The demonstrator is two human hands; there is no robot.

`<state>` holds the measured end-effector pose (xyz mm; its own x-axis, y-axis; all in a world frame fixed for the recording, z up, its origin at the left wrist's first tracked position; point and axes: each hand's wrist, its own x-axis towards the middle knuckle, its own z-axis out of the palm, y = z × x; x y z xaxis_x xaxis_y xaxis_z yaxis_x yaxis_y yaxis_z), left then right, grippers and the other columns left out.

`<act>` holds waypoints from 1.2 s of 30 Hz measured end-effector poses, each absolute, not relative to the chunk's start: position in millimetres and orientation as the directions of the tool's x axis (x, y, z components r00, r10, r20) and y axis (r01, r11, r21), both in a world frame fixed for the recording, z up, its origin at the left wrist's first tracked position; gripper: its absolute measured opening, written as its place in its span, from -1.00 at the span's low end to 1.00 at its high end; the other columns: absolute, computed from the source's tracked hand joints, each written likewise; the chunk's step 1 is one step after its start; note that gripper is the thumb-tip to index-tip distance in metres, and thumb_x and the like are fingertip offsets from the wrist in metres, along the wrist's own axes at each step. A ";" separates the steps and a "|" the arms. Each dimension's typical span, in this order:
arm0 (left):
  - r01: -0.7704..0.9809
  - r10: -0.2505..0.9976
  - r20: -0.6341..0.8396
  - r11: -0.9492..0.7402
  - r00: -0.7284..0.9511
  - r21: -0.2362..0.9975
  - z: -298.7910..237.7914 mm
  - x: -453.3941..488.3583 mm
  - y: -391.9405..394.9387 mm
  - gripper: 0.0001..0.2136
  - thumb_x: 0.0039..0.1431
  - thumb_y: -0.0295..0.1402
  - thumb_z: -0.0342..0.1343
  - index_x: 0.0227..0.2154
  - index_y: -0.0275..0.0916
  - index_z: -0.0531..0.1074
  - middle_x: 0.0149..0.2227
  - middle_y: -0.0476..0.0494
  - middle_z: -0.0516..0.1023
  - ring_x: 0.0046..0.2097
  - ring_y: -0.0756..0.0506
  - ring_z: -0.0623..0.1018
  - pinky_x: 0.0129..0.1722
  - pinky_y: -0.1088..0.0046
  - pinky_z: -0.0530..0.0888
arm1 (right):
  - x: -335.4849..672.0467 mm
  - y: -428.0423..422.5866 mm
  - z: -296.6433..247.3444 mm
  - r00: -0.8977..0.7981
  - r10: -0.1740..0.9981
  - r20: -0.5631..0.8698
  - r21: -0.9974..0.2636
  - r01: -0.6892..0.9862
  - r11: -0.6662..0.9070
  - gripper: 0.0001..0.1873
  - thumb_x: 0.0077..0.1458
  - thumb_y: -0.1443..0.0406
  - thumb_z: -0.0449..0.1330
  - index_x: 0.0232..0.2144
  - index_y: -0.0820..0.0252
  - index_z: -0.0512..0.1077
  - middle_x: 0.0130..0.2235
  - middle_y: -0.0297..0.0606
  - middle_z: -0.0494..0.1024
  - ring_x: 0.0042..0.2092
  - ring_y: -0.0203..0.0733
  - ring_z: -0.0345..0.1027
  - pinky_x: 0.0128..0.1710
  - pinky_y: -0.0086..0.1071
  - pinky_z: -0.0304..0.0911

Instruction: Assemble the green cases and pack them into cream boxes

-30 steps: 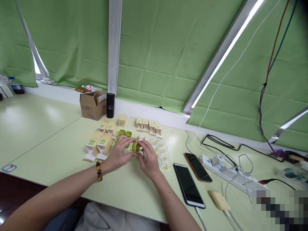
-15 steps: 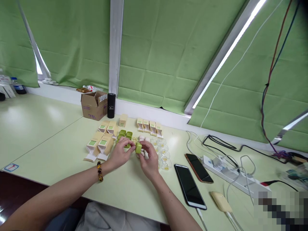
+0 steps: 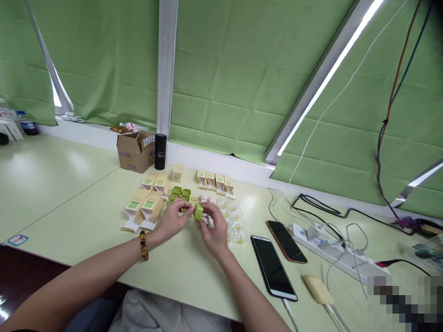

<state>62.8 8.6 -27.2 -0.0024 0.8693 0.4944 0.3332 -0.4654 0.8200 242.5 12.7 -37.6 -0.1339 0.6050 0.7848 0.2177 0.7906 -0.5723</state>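
Since a second earlier, both hands had drawn back a little from the green pot (image 3: 198, 211), so more of it showed between them; over the last half second it had hardly shifted.

Left fingers (image 3: 188, 210) were pinched narrow on the green pot's left edge. Right fingers (image 3: 206, 211) were closed on its right side, with a small white piece (image 3: 208, 222) tucked beneath them; what that piece was could not be made out. So the green pot sat between the left hand (image 3: 173, 221) and right hand (image 3: 215, 229), just above the counter (image 3: 86, 203) near its middle. A beaded bracelet (image 3: 143, 245) ringed the left wrist.

Just behind the left fingers lay the other pots (image 3: 180, 192), grouped close together. Left of them stood two open tan boxes (image 3: 141, 211) with green labels, and two more boxes (image 3: 155, 183) behind those. A single box (image 3: 176, 172) stood further back, and a row of four boxes (image 3: 215, 182) ran to its right. Clear cups (image 3: 234, 220) lay just beside the right hand, on its far side.

Right of the cups were two phones: a black phone (image 3: 273, 267) nearer the counter's edge and a brown-edged phone (image 3: 285, 241) beside it. Beyond them lay a white power strip (image 3: 332, 251) among cables, and a pale yellow pad (image 3: 318, 288). At the back of the counter stood a cardboard carton (image 3: 134, 152) with a black cylinder (image 3: 159, 151) touching its right side, below green blinds (image 3: 224, 83).
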 end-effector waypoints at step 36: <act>0.316 0.818 0.560 -0.500 -0.134 0.806 -23.6 55.3 10.9 -0.76 0.36 -0.17 0.17 -0.07 -0.19 0.57 -0.03 -0.26 0.57 0.07 -0.23 0.52 0.07 0.14 0.50 | 248.1 15.8 -35.9 -0.123 0.621 0.774 -0.567 0.304 0.766 -0.54 0.19 0.45 0.18 0.13 0.06 0.42 0.12 -0.07 0.48 0.16 0.01 0.42 0.08 -0.06 0.53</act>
<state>55.3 10.9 -23.6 -0.1337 0.8177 0.5599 0.3163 -0.5002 0.8061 248.1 15.8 -35.9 -0.1231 0.6214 0.7738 0.3036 0.7659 -0.5668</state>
